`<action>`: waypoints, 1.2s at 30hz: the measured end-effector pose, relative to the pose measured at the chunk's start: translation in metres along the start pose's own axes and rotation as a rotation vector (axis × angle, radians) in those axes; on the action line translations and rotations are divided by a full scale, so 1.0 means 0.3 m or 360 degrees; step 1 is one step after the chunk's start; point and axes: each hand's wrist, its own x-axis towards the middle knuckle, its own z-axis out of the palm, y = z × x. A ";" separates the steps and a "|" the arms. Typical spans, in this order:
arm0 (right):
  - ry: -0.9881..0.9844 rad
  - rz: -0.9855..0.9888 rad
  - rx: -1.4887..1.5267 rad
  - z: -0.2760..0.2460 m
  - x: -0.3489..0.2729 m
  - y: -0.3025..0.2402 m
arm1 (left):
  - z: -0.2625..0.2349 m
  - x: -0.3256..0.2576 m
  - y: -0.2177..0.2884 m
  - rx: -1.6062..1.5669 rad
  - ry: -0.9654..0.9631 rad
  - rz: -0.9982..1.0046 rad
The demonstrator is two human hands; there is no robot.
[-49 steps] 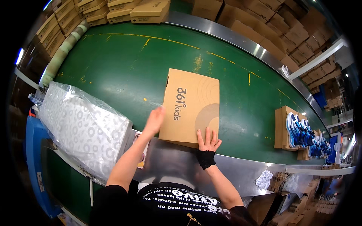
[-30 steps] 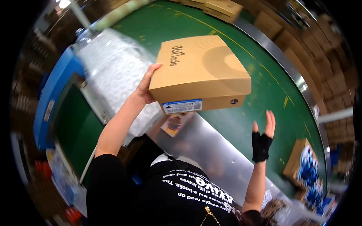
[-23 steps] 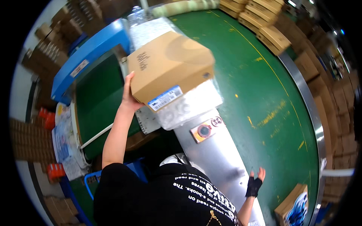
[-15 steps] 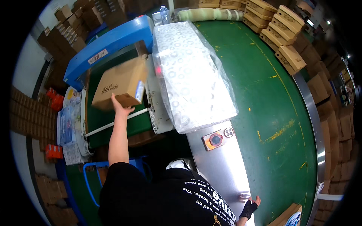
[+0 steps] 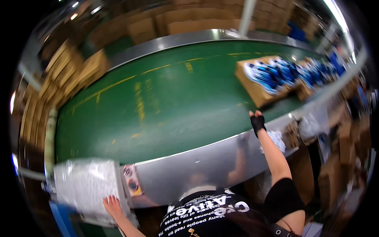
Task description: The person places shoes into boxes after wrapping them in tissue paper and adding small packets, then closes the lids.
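Observation:
My left hand (image 5: 112, 205) is open, its bare fingers stretched over a plastic-wrapped white stack (image 5: 89, 179) at the lower left. I cannot tell whether it touches the plastic. My right hand (image 5: 258, 122), in a black fingerless glove, reaches out over the near edge of the green conveyor belt (image 5: 173, 114). Its fingers are apart and hold nothing. Just beyond it sits a cardboard box (image 5: 252, 87) with blue-and-white shoes (image 5: 272, 75) on top, slightly blurred. A phone (image 5: 132, 180) with a ring on its back lies beside the wrapped stack.
A metal ledge (image 5: 177, 173) runs along the belt's near side. More shoes (image 5: 316, 71) stand further right on the belt. Stacked shoe boxes (image 5: 67, 71) are at the far left, and large cartons (image 5: 189, 25) line the far side. A clear plastic bag (image 5: 314, 124) hangs at the right.
My view has swung to the right. My left hand has let go of the cardboard box, which is out of sight. My right arm has stretched forward toward the shoes.

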 end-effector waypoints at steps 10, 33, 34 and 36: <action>0.0051 0.0979 0.1120 -0.181 0.408 0.073 | 0.454 -0.379 -0.273 0.0822 -0.0448 -0.0009; -0.0747 -0.1647 0.0084 -0.012 0.085 -0.566 | 1.439 -0.874 -0.702 0.1587 -0.2104 0.1958; -0.0764 -0.1542 0.0035 -0.010 0.084 -0.588 | 1.435 -0.877 -0.684 0.1602 -0.2123 0.1782; -0.0902 -0.1464 0.0120 -0.023 0.076 -0.640 | 1.428 -0.894 -0.628 0.1540 -0.2182 0.1609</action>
